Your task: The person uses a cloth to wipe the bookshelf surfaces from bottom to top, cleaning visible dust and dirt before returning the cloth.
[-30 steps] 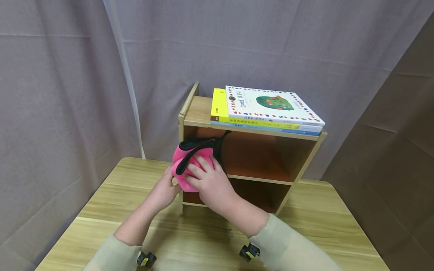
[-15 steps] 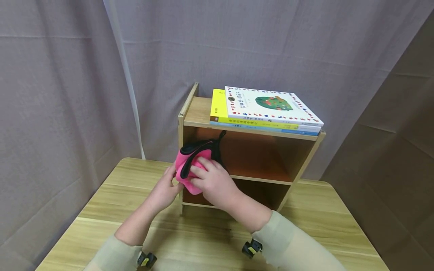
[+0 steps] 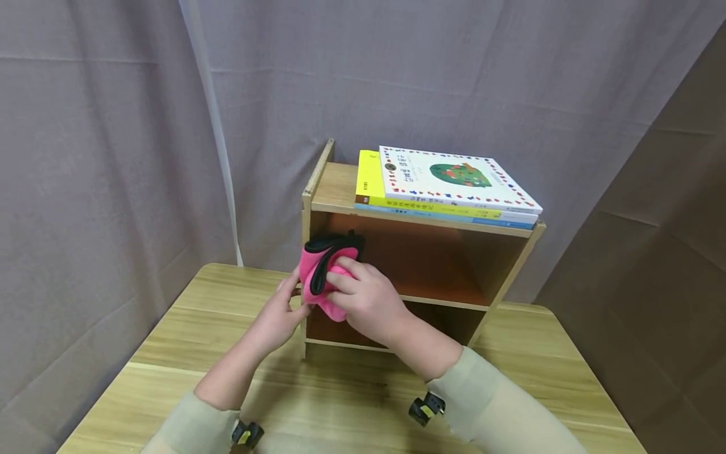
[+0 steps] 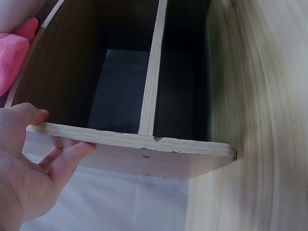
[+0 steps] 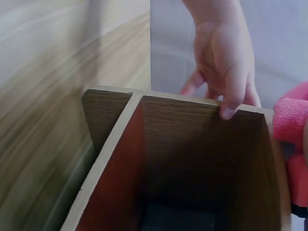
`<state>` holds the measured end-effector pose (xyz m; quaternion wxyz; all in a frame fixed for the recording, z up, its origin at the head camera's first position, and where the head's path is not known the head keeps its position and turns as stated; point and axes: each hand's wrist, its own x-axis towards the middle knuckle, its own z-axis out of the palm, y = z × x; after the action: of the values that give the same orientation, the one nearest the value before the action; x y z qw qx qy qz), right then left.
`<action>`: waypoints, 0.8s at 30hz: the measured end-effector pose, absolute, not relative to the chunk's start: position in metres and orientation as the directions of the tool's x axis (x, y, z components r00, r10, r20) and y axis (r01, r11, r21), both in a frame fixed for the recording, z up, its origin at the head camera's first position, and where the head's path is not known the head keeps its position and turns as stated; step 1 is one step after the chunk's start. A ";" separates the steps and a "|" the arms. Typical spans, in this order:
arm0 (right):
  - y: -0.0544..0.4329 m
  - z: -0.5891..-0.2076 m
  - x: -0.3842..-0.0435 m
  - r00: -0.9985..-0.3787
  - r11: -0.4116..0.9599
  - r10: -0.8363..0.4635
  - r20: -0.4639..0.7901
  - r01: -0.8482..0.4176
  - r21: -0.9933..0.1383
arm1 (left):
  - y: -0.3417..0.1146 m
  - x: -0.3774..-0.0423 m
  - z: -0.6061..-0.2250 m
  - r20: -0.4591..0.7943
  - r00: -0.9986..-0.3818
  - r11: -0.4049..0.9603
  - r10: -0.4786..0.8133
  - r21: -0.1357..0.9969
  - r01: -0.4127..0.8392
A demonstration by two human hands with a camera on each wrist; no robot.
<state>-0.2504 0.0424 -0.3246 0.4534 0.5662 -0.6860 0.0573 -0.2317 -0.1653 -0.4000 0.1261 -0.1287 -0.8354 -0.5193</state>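
Note:
A small wooden bookshelf stands on the table. My left hand grips the front edge of its left side panel; in the left wrist view the thumb and fingers of that hand lie on opposite faces of the panel. My right hand holds a bunched pink cloth with black trim, in front of the bookshelf's upper left. Part of the cloth shows at the right of the right wrist view, beside the top board. The right palm is hidden in the head view.
Several thin books lie stacked on the bookshelf's top, the uppermost one white with a green picture. The wooden table extends to both sides. Grey curtains hang behind and at the sides.
My right hand and the pink cloth have shifted a little to the right. The black strap end that stuck up at the cloth's upper right has dropped. The left hand keeps its place.

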 end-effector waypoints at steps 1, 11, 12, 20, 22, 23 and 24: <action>0.043 -0.323 -0.249 0.060 0.346 -0.722 0.689 -0.831 0.435 | -0.165 -0.232 -0.400 0.343 -0.936 0.427 0.083 0.836 0.344; 0.045 -0.305 -0.229 0.189 0.241 -0.721 0.666 -0.833 0.497 | -0.166 -0.229 -0.400 0.342 -0.937 0.421 0.073 0.841 0.340; 0.046 -0.303 -0.226 0.206 0.227 -0.721 0.662 -0.832 0.507 | -0.166 -0.229 -0.400 0.349 -0.934 0.421 0.073 0.838 0.347; 0.047 -0.274 -0.200 0.354 0.162 -0.677 0.645 -0.784 0.599 | -0.166 -0.230 -0.399 0.432 -0.894 0.394 0.122 0.805 0.443; 0.047 -0.265 -0.196 0.380 0.148 -0.665 0.643 -0.776 0.612 | -0.166 -0.231 -0.399 0.459 -0.879 0.395 0.129 0.789 0.470; 0.047 -0.261 -0.194 0.390 0.142 -0.661 0.641 -0.774 0.617 | -0.166 -0.231 -0.399 0.470 -0.872 0.394 0.134 0.783 0.482; 0.047 -0.257 -0.192 0.400 0.137 -0.657 0.639 -0.770 0.623 | -0.166 -0.232 -0.399 0.481 -0.865 0.397 0.140 0.773 0.494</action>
<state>-0.1924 0.0470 -0.2565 0.5208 0.6548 -0.5451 0.0544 -0.2318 -0.1658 -0.3990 0.1723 -0.1939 -0.8178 -0.5138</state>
